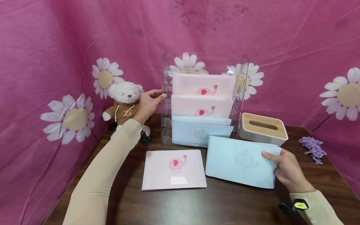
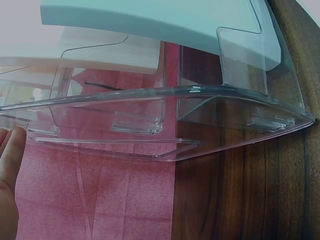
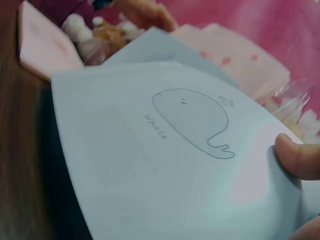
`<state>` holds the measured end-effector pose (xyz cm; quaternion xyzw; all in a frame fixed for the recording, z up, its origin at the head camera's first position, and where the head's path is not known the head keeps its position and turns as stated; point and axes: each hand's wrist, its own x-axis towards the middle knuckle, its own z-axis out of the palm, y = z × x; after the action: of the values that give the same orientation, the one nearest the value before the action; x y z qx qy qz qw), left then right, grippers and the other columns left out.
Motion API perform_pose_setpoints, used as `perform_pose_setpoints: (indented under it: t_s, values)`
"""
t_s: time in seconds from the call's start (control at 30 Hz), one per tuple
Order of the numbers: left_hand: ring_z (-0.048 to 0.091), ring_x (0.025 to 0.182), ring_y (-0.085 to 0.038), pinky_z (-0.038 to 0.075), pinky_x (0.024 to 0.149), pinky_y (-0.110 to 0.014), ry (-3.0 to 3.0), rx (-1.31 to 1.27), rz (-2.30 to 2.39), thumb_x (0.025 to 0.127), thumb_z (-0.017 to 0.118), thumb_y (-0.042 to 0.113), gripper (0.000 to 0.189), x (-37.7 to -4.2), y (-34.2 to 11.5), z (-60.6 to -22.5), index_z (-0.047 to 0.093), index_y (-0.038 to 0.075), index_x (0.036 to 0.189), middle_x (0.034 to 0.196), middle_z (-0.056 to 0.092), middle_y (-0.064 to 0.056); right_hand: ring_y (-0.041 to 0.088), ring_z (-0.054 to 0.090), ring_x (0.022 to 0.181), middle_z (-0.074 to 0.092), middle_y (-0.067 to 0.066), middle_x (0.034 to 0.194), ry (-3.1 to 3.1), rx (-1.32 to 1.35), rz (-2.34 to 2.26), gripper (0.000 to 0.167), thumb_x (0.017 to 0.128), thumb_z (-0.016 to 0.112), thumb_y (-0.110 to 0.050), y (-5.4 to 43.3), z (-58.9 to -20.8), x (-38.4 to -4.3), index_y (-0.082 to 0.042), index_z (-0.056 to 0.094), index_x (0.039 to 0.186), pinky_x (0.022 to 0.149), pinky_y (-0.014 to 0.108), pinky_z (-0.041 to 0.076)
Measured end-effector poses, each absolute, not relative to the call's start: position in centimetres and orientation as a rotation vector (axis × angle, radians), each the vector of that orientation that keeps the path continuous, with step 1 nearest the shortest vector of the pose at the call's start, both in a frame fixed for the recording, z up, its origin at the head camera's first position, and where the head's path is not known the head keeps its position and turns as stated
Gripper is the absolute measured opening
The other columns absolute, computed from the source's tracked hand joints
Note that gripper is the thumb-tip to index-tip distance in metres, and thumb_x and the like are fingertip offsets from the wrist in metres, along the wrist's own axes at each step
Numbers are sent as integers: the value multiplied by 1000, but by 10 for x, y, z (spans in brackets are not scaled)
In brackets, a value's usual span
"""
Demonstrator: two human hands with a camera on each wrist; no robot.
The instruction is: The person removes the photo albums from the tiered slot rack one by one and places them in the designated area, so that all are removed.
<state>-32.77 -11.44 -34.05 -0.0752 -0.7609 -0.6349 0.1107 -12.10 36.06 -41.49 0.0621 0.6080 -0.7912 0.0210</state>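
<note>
My right hand pinches the right end of a light blue booklet, thumb on its front cover. The cover has a line-drawn whale and the word "Whale". The booklet is tilted in front of a clear plastic tiered rack. My left hand touches the rack's left side with fingers extended; in the left wrist view fingertips meet the clear side panel. In the rack stand another blue whale booklet at the front and pink elephant booklets behind.
A pink elephant booklet lies flat on the dark wooden table. A white teddy bear in a brown hoodie sits left of the rack. To the right are a tissue box and a purple crocheted piece. A pink floral cloth hangs behind.
</note>
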Motion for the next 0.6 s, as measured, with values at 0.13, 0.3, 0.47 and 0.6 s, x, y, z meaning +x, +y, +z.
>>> perform_pose_setpoints:
  t_s: [0.13, 0.3, 0.47, 0.6]
  values:
    - [70, 81, -4, 57, 73, -16, -2248, -208, -1845, 89, 80, 26, 41, -328, -113, -340, 73, 7, 124, 117, 75, -17, 5, 72, 78, 76, -12, 86, 2049, 354, -2302, 15, 95, 70, -7, 361, -425, -126, -22, 67, 96, 67, 25, 58]
    - [71, 84, -8, 59, 76, -18, -2249, -210, -1860, 89, 80, 25, 41, -328, -112, -340, 72, 7, 125, 118, 74, -18, 1, 69, 76, 72, -17, 83, 2229, 484, -2113, 19, 90, 78, -19, 357, -428, -128, -20, 61, 100, 67, 22, 56]
    - [71, 83, -6, 60, 77, -20, -2234, -205, -1876, 89, 80, 23, 41, -327, -112, -340, 72, 5, 124, 117, 74, -17, 1, 69, 77, 71, -19, 82, 2291, 492, -2037, 22, 91, 77, -22, 355, -427, -129, -17, 59, 103, 68, 22, 56]
    - [74, 86, -13, 60, 78, -21, -2213, -205, -1902, 88, 81, 22, 40, -327, -112, -340, 73, 4, 123, 114, 75, -16, 0, 68, 78, 71, -21, 82, 2319, 493, -1990, 18, 92, 76, -23, 355, -427, -128, -20, 61, 102, 69, 22, 56]
